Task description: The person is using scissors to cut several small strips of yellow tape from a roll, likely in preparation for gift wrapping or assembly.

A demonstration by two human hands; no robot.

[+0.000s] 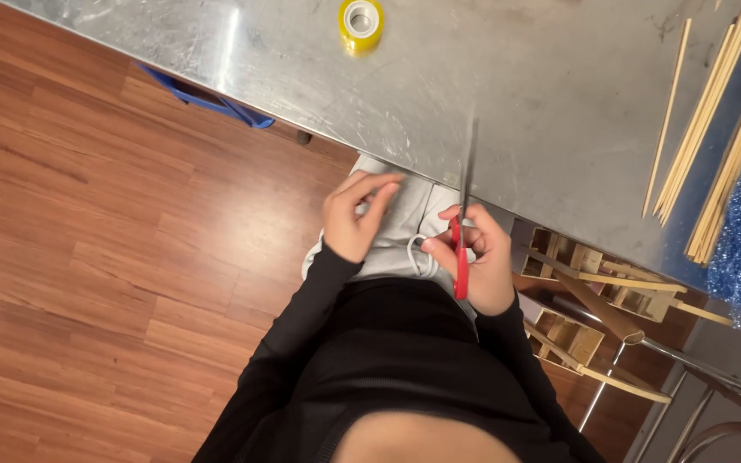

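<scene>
The right hand (478, 257) holds red scissors (463, 223), fingers through the handles, blades pointing to 12 o'clock over the desk (508, 77). The left hand (355, 214) pinches something tiny (I cannot tell what). Thin wooden sticks (701, 120) lie at 2 o'clock.

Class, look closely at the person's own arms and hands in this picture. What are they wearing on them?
Both arms are covered by long black sleeves that fit closely and end at the wrists. The left hand and right hand are bare: no gloves. No rings, watch or bracelets can be made out, though the view is too small to be sure.
</scene>
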